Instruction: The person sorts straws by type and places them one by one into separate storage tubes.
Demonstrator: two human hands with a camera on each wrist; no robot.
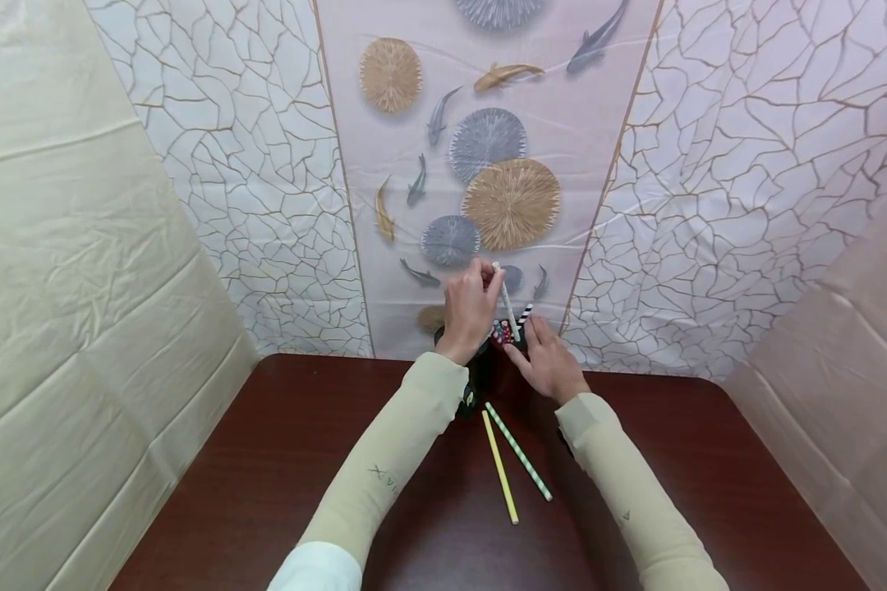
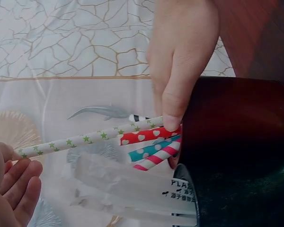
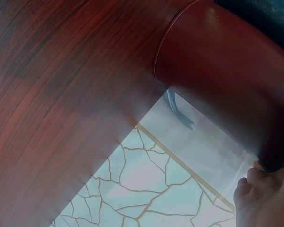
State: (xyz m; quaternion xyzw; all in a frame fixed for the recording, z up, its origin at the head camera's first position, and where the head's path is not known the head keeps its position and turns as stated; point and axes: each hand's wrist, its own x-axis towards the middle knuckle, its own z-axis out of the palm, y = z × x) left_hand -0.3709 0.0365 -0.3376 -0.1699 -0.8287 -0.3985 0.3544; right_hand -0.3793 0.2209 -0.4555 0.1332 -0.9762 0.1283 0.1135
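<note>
- The white straw with green stars (image 2: 92, 137) is at the centre of the head view, slanting up from the mouth of the dark cup (image 2: 236, 156), which stands on the table (image 1: 281, 460) close to the patterned backdrop (image 1: 229, 164).
- A risk: the cup looks light and narrow, so a sideways pull on this straw could tip it and spill the other straws.
- Another risk: the star straw could slip, because only its far tip is pinched.
- In the cup mouth lie a red straw with hearts (image 2: 149, 135), a teal dotted straw (image 2: 151, 151) and a pink striped straw (image 2: 156, 160), packed together; they could be dragged out with the star straw.
- The left hand (image 1: 470, 309) has its fingers curled, pinching the upper end of the star straw.
- The right hand (image 1: 549, 361) touches the cup rim; its fingers (image 2: 173, 113) press down on the straws there, slightly bent. Whether they also grip the cup, the pictures do not show.
- Lower in the head view, a yellow straw (image 1: 499, 466) and a green striped straw (image 1: 518, 451) lie on the table between the two sleeves, apart from the cup.
</note>
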